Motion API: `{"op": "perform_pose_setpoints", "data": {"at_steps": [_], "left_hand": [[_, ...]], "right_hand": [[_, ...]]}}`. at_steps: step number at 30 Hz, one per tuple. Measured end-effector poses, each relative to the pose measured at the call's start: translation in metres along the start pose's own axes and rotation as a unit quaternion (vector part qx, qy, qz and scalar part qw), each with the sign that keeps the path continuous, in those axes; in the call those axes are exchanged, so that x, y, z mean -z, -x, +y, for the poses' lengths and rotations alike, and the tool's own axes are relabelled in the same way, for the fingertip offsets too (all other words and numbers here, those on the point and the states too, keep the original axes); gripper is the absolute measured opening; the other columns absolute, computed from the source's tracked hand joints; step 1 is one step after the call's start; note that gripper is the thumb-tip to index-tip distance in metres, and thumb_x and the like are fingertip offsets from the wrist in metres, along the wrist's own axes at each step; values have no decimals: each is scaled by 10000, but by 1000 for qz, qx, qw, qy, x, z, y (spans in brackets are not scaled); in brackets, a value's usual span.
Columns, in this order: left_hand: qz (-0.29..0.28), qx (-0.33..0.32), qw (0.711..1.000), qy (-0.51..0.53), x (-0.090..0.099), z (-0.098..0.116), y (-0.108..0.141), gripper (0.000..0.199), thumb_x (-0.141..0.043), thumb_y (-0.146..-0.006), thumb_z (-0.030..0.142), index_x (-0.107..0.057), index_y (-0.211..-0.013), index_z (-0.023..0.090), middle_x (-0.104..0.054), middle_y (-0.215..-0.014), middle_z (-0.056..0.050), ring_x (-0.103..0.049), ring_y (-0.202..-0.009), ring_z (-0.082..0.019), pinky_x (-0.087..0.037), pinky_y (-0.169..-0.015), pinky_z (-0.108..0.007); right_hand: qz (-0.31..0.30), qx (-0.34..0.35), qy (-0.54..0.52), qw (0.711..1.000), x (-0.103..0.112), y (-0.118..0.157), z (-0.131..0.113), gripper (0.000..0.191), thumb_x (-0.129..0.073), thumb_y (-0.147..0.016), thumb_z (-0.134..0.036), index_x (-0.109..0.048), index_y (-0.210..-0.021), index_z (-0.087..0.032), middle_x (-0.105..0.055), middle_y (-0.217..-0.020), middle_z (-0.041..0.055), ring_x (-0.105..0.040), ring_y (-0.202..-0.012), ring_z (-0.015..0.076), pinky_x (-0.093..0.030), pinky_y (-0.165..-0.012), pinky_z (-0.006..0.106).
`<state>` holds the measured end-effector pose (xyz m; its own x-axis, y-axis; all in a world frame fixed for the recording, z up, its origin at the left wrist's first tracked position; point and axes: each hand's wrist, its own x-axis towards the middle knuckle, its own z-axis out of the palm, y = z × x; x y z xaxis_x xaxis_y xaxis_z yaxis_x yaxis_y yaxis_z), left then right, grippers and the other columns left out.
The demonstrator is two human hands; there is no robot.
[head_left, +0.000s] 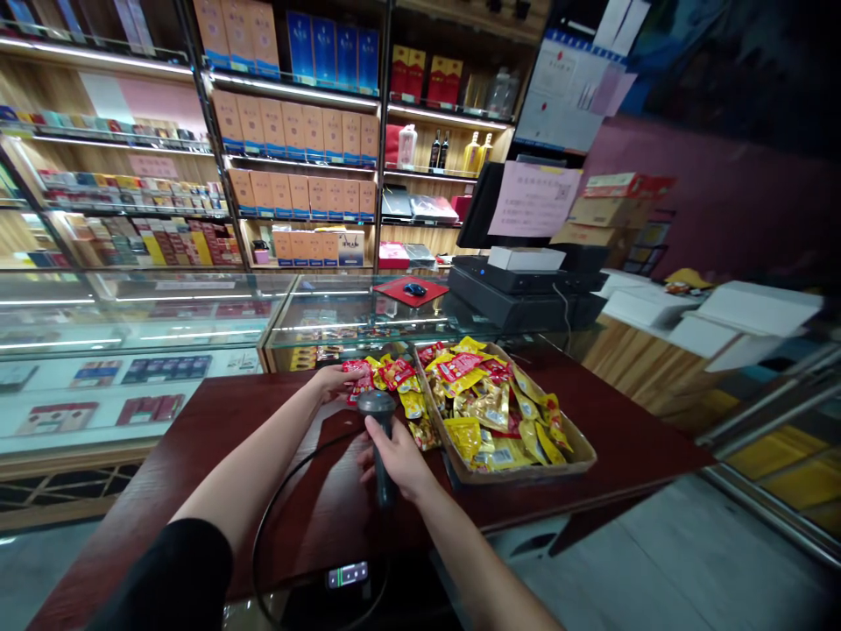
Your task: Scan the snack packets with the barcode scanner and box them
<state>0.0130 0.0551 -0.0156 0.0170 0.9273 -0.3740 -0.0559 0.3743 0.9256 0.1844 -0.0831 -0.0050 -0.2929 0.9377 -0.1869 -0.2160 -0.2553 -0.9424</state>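
My right hand (402, 457) is wrapped round the grey handle of a barcode scanner (377, 405). Its head points away from me, and a black cable (279, 491) loops off to the left. Farther forward, my left hand (330, 382) has its fingers on a red snack packet (358, 375) at the left end of a small pile. More red and yellow snack packets (398, 375) lie loose between that hand and a cardboard tray (463, 469). Many yellow, gold and red packets (490, 399) are heaped in the tray.
The dark red wooden table (295, 526) meets a glass display counter (197, 324). A black till with a monitor (519, 294) stands behind the tray, near a mouse (414, 289) on a red mat. White open boxes (729, 320) are at right; a lit phone (347, 575) shows below.
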Motion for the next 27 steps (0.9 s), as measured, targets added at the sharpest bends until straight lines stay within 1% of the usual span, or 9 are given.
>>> {"op": "perform_pose_setpoints", "data": {"at_steps": [4,9,12,19,23,27], "left_hand": [[27,6,1000,14,-5,1,8,481,-894,-459,357,-663,-821,139,-687,-685,-50,-603,-539,-135,-454,-492,-228],[31,12,999,7,-4,-10,7,465,-903,-427,348,-669,-765,131,-674,-650,-45,-567,-502,-111,-420,-476,-209],[37,8,999,7,-2,-14,7,492,-903,-414,358,-675,-783,128,-672,-646,-44,-561,-501,-112,-416,-479,-212],[45,17,999,-14,-7,-11,11,470,-896,-431,364,-678,-781,138,-659,-612,-33,-541,-484,-112,-395,-467,-215],[41,22,999,-14,-7,-13,8,469,-897,-435,358,-678,-788,139,-672,-641,-45,-539,-485,-115,-413,-471,-227],[41,24,999,-5,-6,-16,3,436,-886,-480,330,-688,-822,143,-680,-680,-52,-563,-506,-129,-441,-489,-247]], "right_hand": [[2,-7,-13,1000,-4,4,6,562,-656,-670,-640,-458,-959,-200,-552,-784,-25,-611,-495,117,-506,-334,244],[2,-8,-15,1000,-4,7,10,566,-661,-658,-649,-456,-935,-201,-566,-806,-17,-612,-494,115,-499,-332,238],[2,-9,-11,1000,-3,7,10,570,-658,-660,-652,-456,-942,-200,-571,-816,-11,-613,-494,116,-502,-331,240],[4,-10,-7,1000,-4,6,11,567,-656,-663,-649,-453,-945,-201,-564,-799,-18,-615,-494,118,-507,-333,244],[0,-10,-5,1000,-5,6,13,549,-650,-679,-638,-456,-947,-200,-571,-836,-10,-612,-492,109,-495,-329,226],[0,-7,-8,1000,-5,5,13,537,-651,-686,-630,-456,-940,-200,-573,-824,-11,-611,-493,106,-507,-343,229]]}}
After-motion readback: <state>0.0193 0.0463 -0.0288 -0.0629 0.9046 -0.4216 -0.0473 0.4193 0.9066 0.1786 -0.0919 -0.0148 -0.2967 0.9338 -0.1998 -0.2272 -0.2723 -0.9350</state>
